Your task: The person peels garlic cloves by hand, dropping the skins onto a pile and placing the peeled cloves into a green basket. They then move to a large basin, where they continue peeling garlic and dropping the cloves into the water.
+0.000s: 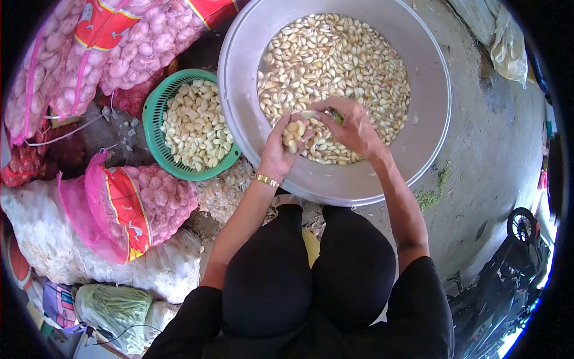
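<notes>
My left hand (282, 149) is cupped around several garlic cloves (293, 136) above the near side of a large grey basin (427, 102). Close beside it, my right hand (353, 127) is closed on what looks like a small green-handled knife (337, 117), mostly hidden by the fingers. A pale, narrow piece at the right fingertips meets the left fingers; whether it is blade or clove I cannot make out. Below both hands, unpeeled garlic cloves (335, 60) lie in water in the basin. To the left, a green basket (153, 128) holds peeled, cream-coloured cloves (197, 122).
Pink net sacks of garlic bulbs (140, 51) stand at the upper left, with another net sack (158, 200) below. Dry garlic skins (224, 188) lie beside the basket. A white sack (54, 233) is at the left, and a motorbike (508, 275) at the lower right.
</notes>
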Demonstrator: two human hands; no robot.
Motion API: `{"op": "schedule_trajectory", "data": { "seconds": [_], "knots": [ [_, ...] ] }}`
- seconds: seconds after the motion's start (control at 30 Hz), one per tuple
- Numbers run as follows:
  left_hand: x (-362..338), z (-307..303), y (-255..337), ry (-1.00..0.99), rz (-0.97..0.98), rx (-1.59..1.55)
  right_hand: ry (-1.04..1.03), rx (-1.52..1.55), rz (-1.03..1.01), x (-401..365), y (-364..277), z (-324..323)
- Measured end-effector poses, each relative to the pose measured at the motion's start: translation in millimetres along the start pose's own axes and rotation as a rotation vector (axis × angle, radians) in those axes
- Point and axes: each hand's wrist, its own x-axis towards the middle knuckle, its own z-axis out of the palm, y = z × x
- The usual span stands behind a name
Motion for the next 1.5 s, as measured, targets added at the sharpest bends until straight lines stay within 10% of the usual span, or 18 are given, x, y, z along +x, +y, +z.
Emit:
{"op": "schedule_trajectory", "data": {
  "seconds": [0.57, 1.5],
  "knots": [
    [-2, 30, -29, -0.033, 0.077, 0.134, -0.19, -0.45, 0.171, -47, -24, 14],
    [-25, 26, -25, -0.058, 0.006, 0.095, 0.008, 0.043, 0.196, -60, -3, 24]
  ]
}}
